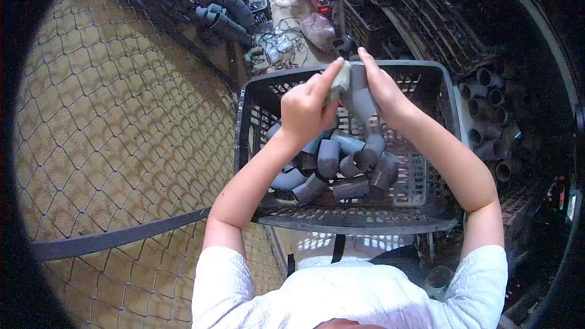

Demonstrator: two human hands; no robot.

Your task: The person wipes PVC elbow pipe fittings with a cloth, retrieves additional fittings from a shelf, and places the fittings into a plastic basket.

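Note:
Above the far part of a black plastic basket (359, 229), my two hands are raised around a grey pipe fitting (361, 94). My left hand (309, 102) is closed on a pale greenish cloth (341, 80), which lies against the fitting's left side. My right hand (385, 92) holds the fitting from the right, its fingers stretched along it. Inside the basket, below my hands, lie several grey pipe elbows (328, 157), some bluish and some darker. The fitting's far end is partly hidden by my fingers and the cloth.
A chain-link fence (122, 134) with a dark rail (122, 240) runs along the left. Stacked grey fittings (225, 9) are at the upper left. Dark pipe fittings (487, 106) are piled at the right, below black crates (426, 12). Plastic bags (318, 29) and cables lie beyond the basket.

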